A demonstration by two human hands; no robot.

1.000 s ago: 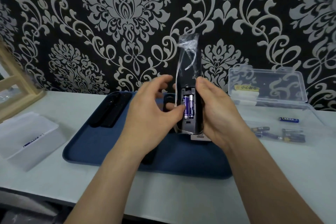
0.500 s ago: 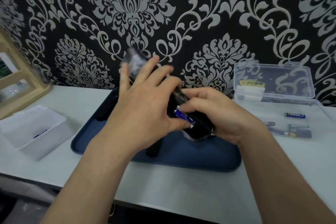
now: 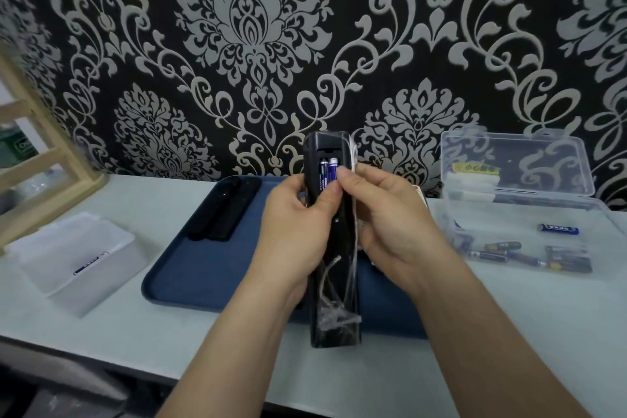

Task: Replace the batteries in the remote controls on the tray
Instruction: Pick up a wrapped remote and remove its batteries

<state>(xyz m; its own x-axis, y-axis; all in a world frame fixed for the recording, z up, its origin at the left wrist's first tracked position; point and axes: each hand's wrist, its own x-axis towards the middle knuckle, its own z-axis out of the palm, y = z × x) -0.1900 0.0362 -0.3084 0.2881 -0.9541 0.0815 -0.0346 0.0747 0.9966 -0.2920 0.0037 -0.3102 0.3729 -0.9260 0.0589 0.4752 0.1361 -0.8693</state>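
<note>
A long black remote control (image 3: pixel 334 285) in a clear plastic wrap is held upright over the blue tray (image 3: pixel 203 268), its open battery bay at the far end. Two blue batteries (image 3: pixel 328 173) sit in the bay. My left hand (image 3: pixel 295 234) grips the remote from the left, thumb on its back just below the batteries. My right hand (image 3: pixel 386 224) holds it from the right, with thumb and forefinger pinching at the right battery. Two more black remotes (image 3: pixel 225 210) lie side by side at the tray's far left.
A clear plastic box (image 3: pixel 529 214) with its lid up stands on the right and holds several loose batteries (image 3: pixel 556 260). A white lidded box (image 3: pixel 74 258) with one battery sits at the left. A wooden frame (image 3: pixel 40 153) stands at the far left by the patterned wall.
The remote has been turned end over end: its battery bay, earlier at the near end, now points away from me. Both hands have shifted their grip round it.
</note>
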